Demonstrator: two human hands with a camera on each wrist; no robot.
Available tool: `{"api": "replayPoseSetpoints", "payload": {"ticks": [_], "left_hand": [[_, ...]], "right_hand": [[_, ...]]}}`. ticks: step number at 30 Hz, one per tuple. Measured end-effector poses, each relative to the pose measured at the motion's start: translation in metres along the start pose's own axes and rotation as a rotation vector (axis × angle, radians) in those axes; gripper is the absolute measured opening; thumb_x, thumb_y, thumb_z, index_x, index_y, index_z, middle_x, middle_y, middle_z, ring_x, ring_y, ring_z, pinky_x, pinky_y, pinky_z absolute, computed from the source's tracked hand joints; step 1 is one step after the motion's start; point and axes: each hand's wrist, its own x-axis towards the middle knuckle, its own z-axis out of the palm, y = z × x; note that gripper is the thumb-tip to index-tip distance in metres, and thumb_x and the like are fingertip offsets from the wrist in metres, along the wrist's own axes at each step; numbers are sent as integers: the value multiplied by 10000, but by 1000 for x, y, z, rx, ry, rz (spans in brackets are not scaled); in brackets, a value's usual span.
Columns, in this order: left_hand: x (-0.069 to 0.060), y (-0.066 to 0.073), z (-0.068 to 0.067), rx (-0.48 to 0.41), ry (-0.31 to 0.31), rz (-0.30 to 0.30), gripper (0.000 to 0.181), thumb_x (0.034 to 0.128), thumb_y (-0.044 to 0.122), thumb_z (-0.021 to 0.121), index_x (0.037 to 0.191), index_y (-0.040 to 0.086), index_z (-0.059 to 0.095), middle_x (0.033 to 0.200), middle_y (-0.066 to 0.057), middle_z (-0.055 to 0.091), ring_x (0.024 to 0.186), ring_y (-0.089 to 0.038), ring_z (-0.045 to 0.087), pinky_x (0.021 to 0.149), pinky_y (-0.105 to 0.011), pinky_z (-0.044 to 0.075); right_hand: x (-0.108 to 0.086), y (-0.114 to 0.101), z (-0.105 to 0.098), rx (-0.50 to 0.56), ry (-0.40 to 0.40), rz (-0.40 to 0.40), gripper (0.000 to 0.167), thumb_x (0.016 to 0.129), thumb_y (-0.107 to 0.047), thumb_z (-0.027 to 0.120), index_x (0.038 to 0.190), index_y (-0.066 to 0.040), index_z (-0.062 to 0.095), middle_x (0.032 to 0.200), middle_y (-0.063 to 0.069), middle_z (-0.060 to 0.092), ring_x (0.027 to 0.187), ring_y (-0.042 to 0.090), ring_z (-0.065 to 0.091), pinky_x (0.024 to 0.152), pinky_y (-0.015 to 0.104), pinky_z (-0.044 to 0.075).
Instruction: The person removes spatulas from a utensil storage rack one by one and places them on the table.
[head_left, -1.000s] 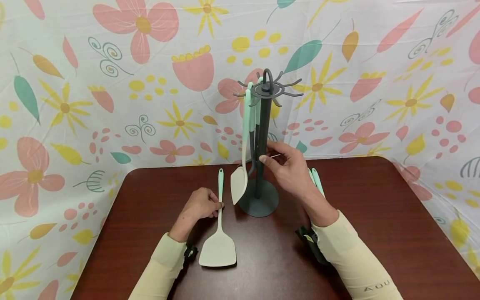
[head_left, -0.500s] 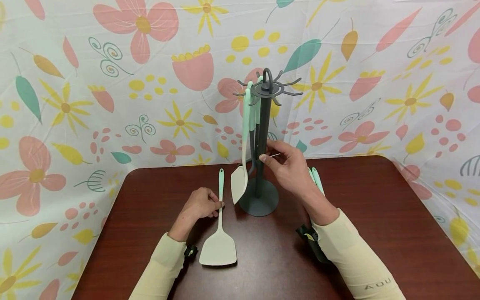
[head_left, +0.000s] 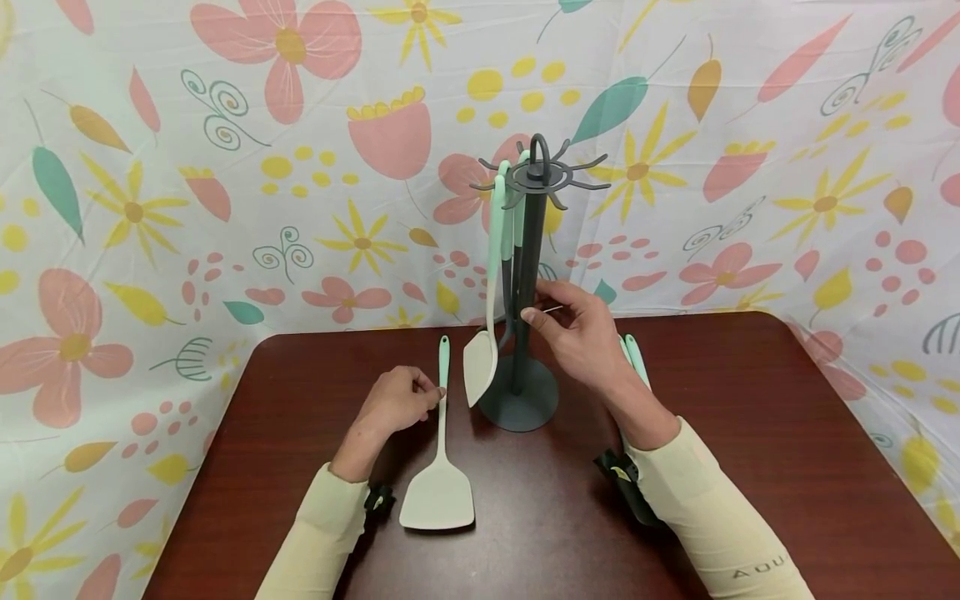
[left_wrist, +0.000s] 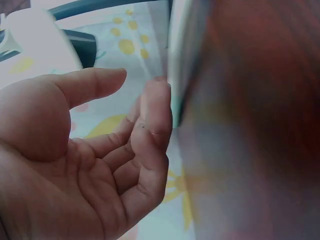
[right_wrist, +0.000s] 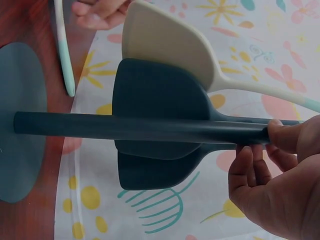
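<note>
A cream spatula [head_left: 438, 497] with a mint handle lies flat on the table, blade toward me. My left hand [head_left: 396, 402] is at its upper shaft; in the left wrist view the thumb stands apart from the loosely bent fingers [left_wrist: 156, 107], which are right beside the handle. My right hand [head_left: 581, 333] grips the pole of the dark grey utensil stand [head_left: 533, 242], thumb on one side and fingers on the other. From the stand's left hooks hang a cream spatula [head_left: 480, 369] and, seen in the right wrist view, dark spatulas [right_wrist: 157, 92].
Mint handles [head_left: 636, 358] of other utensils lie on the table to the right, partly hidden behind my right forearm. Several hooks [head_left: 588, 185] on the stand's right side carry nothing. A flowered cloth [head_left: 360, 283] hangs behind the brown table [head_left: 750, 417].
My left hand has slid a little away from me along the spatula's shaft, toward the mint handle. My right hand has stayed on the pole.
</note>
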Motion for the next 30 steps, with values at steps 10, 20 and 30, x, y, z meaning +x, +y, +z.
{"api": "replayPoseSetpoints", "payload": {"ticks": [10,20,30], "left_hand": [[-13,21,-10,-64,65,101,155,1015,323,745,1001,169,731,847,22,710,726,-195,719,659,-358,534],[-24,32,-12,-65,134,209,127,994,326,769,978,203,739,870,57,715,751,-136,642,681,-348,526],[-25,34,-10,-79,142,241,97,994,318,770,967,229,741,860,77,713,760,-138,652,686,-361,527]], "right_hand": [[0,0,1,14,2,-13,311,991,-14,737,1301,-44,746,1072,123,748,963,195,689,794,201,560],[0,0,2,10,11,-23,310,989,-10,738,1298,-44,748,1060,123,751,947,183,692,786,208,560],[-2,0,2,9,14,-21,311,989,-6,736,1299,-36,746,1052,131,747,940,213,695,795,207,563]]}}
